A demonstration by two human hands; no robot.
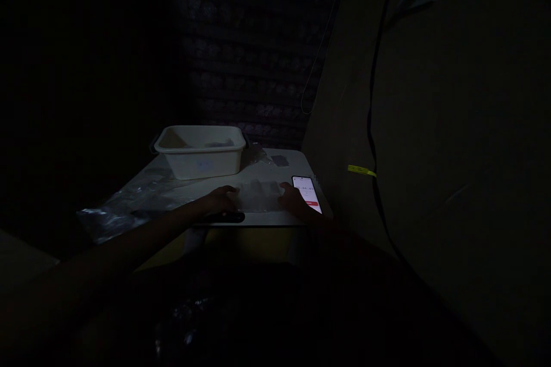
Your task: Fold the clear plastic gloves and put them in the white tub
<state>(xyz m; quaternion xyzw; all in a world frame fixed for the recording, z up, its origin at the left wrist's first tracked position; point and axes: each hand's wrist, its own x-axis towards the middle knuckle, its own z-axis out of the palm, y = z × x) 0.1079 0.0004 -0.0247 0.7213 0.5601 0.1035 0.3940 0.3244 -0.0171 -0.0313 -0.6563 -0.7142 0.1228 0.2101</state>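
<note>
In dim light, a translucent plastic packet (259, 196) lies near the front edge of a small white table (297, 160). My left hand (221, 199) grips its left end, fingers curled over the edge. At the opposite end, my right hand (290, 198) pinches the packet's right side. What the packet contains is too dark to make out. Just right of my right hand, a lit phone (307, 194) shows a running-time display and a red button. Below my left hand is a dark, elongated object (224, 217) at the table edge.
A white tub (202, 161) with dark handles stands at the back left, some items inside. Clear plastic wrap (116, 212) spreads over the left edge. A small grey flat piece (279, 160) lies behind. A cable (371, 114) with a yellow tag (360, 170) hangs along the right wall.
</note>
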